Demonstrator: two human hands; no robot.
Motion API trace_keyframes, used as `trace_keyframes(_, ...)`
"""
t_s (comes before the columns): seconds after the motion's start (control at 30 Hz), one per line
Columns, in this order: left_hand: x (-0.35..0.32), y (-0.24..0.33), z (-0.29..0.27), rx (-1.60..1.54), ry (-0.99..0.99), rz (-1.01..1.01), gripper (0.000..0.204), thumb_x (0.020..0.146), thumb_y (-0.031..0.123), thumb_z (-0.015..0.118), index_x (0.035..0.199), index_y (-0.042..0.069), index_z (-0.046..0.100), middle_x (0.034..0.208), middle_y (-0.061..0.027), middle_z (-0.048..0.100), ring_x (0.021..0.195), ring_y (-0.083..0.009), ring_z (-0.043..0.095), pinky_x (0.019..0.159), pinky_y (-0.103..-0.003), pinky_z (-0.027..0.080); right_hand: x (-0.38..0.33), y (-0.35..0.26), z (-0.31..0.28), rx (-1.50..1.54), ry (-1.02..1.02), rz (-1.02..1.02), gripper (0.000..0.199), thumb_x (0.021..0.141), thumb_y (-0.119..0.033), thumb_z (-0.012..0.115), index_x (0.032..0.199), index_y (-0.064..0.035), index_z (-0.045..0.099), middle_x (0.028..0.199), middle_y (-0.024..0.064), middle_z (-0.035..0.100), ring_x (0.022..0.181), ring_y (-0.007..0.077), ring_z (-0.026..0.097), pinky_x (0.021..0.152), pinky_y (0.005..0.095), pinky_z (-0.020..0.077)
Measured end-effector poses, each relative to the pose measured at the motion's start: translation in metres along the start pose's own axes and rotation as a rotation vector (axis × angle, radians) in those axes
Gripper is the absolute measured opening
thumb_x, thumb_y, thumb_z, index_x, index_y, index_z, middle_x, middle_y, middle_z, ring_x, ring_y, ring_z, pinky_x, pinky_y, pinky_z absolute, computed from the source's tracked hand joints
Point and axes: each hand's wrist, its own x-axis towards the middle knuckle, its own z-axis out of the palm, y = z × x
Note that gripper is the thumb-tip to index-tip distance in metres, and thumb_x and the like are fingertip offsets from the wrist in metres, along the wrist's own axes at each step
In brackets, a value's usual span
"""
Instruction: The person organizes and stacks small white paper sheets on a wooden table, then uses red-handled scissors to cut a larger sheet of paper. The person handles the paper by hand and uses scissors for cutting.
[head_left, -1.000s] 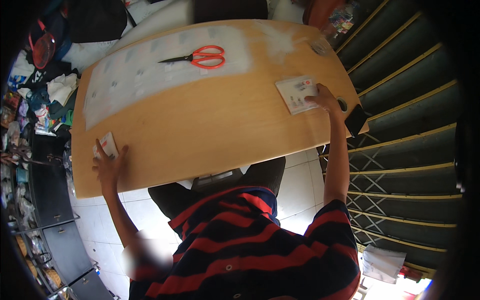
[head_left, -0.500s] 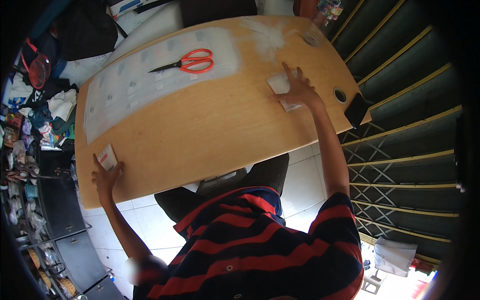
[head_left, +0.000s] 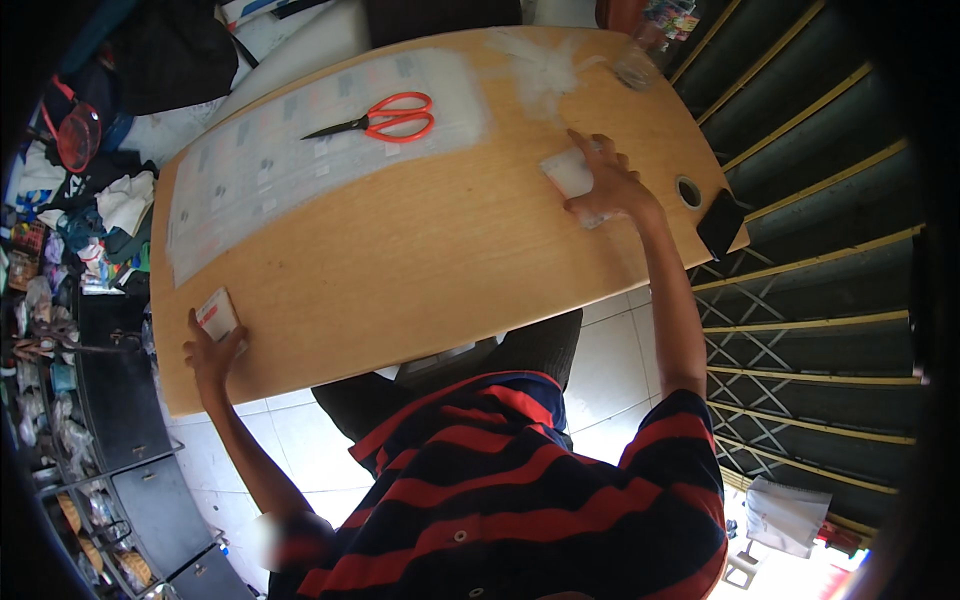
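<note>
At the near left of the table, my left hand (head_left: 210,358) is open, its thumb and fingers apart around the lower part of a small white packet (head_left: 217,314) with red print. Over on the right, my right hand (head_left: 617,188) lies with spread fingers on a small stack of clear plastic bags (head_left: 567,172), covering part of it. Beyond, red-handled scissors (head_left: 399,118) with dark blades rest on a wide layer of clear printed plastic sheets (head_left: 235,195).
A tape roll (head_left: 688,192) and a black phone (head_left: 720,224) lie near the right edge of the wooden table (head_left: 400,270). Clear plastic scraps (head_left: 545,72) and a clear bottle (head_left: 636,68) are at the far right. A slatted metal gate (head_left: 810,260) stands beside the table.
The view has shifted slightly. My right hand has turned a little over the plastic bags, its thumb now nearer their lower edge. My left hand stays by the white packet.
</note>
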Motion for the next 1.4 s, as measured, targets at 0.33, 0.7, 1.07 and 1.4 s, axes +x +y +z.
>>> trace_keyframes(0.33, -0.085, 0.102, 0.006, -0.030, -0.090, 0.363, 0.110, 0.062, 0.036, 0.084, 0.152, 0.020, 0.022, 0.123, -0.0256, 0.042, 0.113, -0.0453, 0.046, 0.090, -0.061, 0.043, 0.060, 0.100, 0.005, 0.053, 0.115, 0.054, 0.120, 0.051, -0.039, 0.079, 0.154, -0.0360, 0.017, 0.158, 0.0192, 0.016, 0.137, 0.0521, 0.028, 0.107, 0.0624, 0.0306)
trace_keyframes(0.7, -0.206, 0.298, 0.046, -0.070, -0.246, 1.129, 0.111, 0.056, 0.039, 0.083, 0.150, 0.016, 0.028, 0.125, -0.0264, 0.041, 0.117, -0.0455, 0.041, 0.090, -0.060, 0.039, 0.115, 0.163, -0.009, 0.139, 0.163, 0.142, 0.118, 0.052, -0.045, 0.077, 0.154, -0.0322, 0.019, 0.158, 0.0196, 0.016, 0.138, 0.0557, 0.022, 0.108, 0.0629, 0.0290)
trace_keyframes(1.07, -0.227, 0.459, 0.076, -0.119, -0.317, 1.466, 0.110, 0.054, 0.039, 0.084, 0.147, 0.010, 0.032, 0.123, -0.0306, 0.044, 0.115, -0.0458, 0.045, 0.087, -0.060, 0.042, 0.034, 0.121, -0.014, 0.116, 0.419, 0.136, 0.107, 0.065, -0.055, 0.078, 0.153, -0.0323, 0.023, 0.161, 0.0154, 0.010, 0.144, 0.0495, 0.013, 0.107, 0.0746, 0.0129)
trace_keyframes(1.4, -0.180, 0.412, 0.063, -0.513, -0.163, 1.403, 0.090, 0.065, 0.034, 0.080, 0.142, 0.011, 0.040, 0.126, -0.0258, 0.049, 0.120, -0.0440, 0.044, 0.094, -0.057, 0.037, -0.084, 0.033, 0.040, 0.403, 0.856, -0.228, 0.054, 0.083, -0.013, 0.071, 0.132, -0.0036, 0.049, 0.145, 0.0256, 0.036, 0.134, 0.0436, 0.036, 0.108, 0.0509, 0.0311)
